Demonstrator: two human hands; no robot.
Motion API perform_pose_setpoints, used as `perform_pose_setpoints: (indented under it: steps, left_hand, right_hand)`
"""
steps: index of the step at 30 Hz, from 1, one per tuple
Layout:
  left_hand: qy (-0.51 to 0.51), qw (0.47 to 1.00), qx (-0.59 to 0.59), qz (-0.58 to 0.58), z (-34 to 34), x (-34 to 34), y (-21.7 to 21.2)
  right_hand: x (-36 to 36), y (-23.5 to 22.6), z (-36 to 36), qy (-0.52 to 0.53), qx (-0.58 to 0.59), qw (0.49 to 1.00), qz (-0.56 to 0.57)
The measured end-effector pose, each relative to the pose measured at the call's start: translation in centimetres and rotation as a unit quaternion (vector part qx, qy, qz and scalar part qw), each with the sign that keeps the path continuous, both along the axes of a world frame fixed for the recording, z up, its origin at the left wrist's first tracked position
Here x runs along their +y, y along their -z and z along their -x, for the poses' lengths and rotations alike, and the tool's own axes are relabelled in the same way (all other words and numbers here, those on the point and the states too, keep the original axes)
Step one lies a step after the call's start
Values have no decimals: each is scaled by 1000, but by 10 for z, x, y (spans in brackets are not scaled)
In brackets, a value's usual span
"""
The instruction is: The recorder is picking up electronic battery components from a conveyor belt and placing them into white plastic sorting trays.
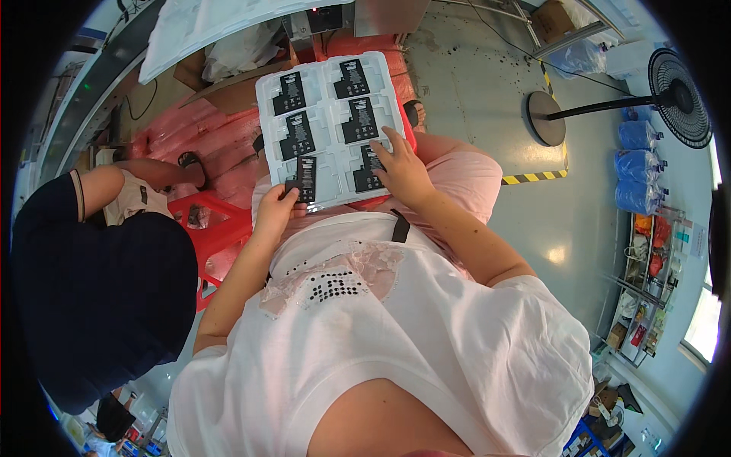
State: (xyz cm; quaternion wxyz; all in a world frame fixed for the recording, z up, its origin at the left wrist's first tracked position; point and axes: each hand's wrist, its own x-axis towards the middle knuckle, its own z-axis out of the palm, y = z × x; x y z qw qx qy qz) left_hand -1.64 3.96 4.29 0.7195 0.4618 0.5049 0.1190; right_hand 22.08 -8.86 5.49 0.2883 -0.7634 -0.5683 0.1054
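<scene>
A clear plastic tray (324, 91) rests on my lap, tilted slightly. Flat black battery packs with small white print lie in its compartments in two columns. My left hand (276, 213) is closed on the tray's near left corner, its thumb against the near left battery (306, 174). Whether that thumb also presses on the battery I cannot tell. Over the near right battery (365, 179) my right hand (403, 169) reaches in from the right with fingers apart, the fingertips at its upper and right edges. The middle right battery (360, 120) lies just beyond those fingers.
A person in dark clothes (106, 274) is close on my left, beside a red plastic stool (209, 236). Pink sheeting (175, 141) covers the floor ahead. A machine with a pale panel (221, 27) stands beyond the tray. A black fan (678, 99) stands at the right.
</scene>
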Motion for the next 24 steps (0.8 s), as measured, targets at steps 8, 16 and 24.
perform_pose_setpoints:
  steps: [8,16,24]
  left_hand:
    - [316,824,293,-368,-1,9,1]
    - [302,789,348,-406,-11,0,-22]
    - [193,843,342,-367,3,1,-12]
  right_hand:
    - [-35,30,4,-190,-193,963,10]
    - [19,-44,-21,-39,-109,982,-149]
    - [104,-149,-100,349,171,845,-368]
